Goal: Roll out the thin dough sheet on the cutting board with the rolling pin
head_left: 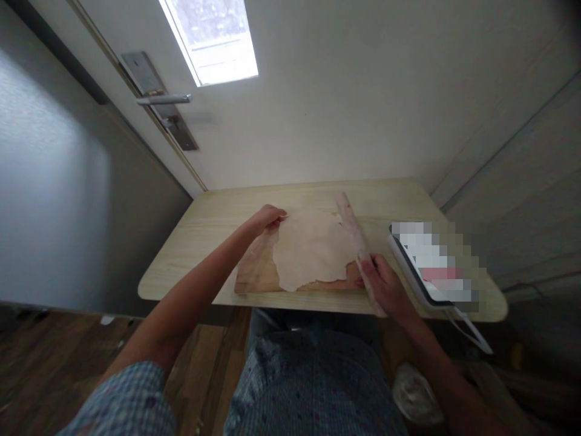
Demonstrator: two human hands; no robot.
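A thin, pale sheet of rolled dough (311, 248) lies spread on a wooden board (254, 275) on the table. My left hand (267, 217) rests at the sheet's far left edge, its fingers curled and pinching the dough there. My right hand (384, 284) is closed round the near end of a long floury rolling pin (353, 227), which lies along the dough's right edge and points away from me.
The light wooden table (204, 224) has rounded corners and stands against a white door (345, 91) with a metal handle (166, 99). A tablet (429, 266) with a trailing cable lies at the table's right. My lap, in blue patterned cloth, is below the near edge.
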